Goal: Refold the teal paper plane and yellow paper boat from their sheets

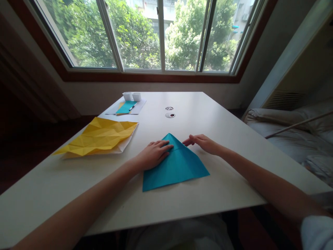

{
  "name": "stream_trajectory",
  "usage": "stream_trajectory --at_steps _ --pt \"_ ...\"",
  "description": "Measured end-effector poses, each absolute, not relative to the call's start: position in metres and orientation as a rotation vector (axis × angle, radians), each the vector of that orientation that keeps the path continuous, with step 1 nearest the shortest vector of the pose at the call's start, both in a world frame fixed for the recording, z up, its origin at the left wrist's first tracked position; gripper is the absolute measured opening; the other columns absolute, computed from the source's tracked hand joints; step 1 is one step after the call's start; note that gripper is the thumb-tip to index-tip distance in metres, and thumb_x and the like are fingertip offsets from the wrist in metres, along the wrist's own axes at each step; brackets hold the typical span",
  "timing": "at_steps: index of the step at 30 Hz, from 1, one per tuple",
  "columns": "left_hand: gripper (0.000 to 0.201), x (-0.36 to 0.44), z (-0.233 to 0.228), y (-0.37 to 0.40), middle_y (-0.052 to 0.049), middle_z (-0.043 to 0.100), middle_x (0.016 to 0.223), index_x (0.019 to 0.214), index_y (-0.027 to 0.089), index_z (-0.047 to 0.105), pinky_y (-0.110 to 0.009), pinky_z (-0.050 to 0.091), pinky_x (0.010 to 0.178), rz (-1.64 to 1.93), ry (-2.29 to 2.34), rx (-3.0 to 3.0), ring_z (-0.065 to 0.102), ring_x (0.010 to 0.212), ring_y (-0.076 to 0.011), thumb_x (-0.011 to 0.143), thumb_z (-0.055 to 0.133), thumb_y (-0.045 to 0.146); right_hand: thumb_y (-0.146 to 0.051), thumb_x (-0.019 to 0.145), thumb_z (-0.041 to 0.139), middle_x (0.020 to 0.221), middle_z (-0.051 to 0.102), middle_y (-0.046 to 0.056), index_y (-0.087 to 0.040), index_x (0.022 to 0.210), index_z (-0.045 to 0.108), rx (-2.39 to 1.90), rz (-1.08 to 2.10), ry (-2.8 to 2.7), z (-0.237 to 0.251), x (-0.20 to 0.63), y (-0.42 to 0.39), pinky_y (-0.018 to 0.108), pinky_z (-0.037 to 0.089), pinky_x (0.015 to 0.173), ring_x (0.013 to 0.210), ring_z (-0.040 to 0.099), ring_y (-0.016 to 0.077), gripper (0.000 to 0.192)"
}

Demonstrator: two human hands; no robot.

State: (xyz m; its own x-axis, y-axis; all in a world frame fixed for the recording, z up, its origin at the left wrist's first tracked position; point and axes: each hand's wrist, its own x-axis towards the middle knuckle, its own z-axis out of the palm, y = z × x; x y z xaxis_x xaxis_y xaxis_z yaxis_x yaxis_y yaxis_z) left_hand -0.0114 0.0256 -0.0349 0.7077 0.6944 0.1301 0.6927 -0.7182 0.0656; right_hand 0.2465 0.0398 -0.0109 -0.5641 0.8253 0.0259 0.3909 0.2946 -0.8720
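A sheet of turquoise paper [179,170] lies on the white table in front of me, folded to a point at its far end, with crease lines across it. My left hand [155,153] rests on its upper left part, fingers stretched out and apart, palm down. Beside the paper's right slanting edge is my right hand [203,142], turned on its side with its fingers reaching toward the edge. Its lower fingertips are in shadow at the paper, and I cannot tell whether they go under it. Nothing shows in its grasp.
Left of the paper lies a creased yellow sheet [101,135] with a white underside. Farther back are turquoise paper [126,107], a pen [133,106] and two small white boxes [132,96]. Two round inserts [170,115] sit in the tabletop [221,184]. A window stands beyond.
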Motion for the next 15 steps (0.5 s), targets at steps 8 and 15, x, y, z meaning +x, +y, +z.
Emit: stream_trajectory --at_steps 8,15 --pt "0.042 -0.012 -0.036 0.026 -0.008 0.045 0.135 0.131 0.027 0.043 -0.047 0.036 0.098 0.233 1.178 2.898 0.044 0.120 -0.0264 0.094 0.027 0.038 -0.056 0.088 0.031 0.106 0.067 0.006 -0.018 0.102 0.068 -1.023 0.871 -2.318 -0.011 0.240 0.030 0.036 0.038 0.093 0.103 0.055 0.0215 0.055" --pt "0.042 -0.013 -0.038 0.027 -0.007 0.045 0.135 0.129 0.028 0.044 -0.046 0.035 0.099 0.249 1.180 2.879 0.043 0.122 -0.0256 0.094 0.026 0.041 -0.049 0.092 0.029 0.107 0.066 0.006 -0.022 0.104 0.067 -0.926 0.514 -2.583 -0.013 0.234 0.020 0.040 0.035 0.094 0.105 0.052 0.0221 0.048"
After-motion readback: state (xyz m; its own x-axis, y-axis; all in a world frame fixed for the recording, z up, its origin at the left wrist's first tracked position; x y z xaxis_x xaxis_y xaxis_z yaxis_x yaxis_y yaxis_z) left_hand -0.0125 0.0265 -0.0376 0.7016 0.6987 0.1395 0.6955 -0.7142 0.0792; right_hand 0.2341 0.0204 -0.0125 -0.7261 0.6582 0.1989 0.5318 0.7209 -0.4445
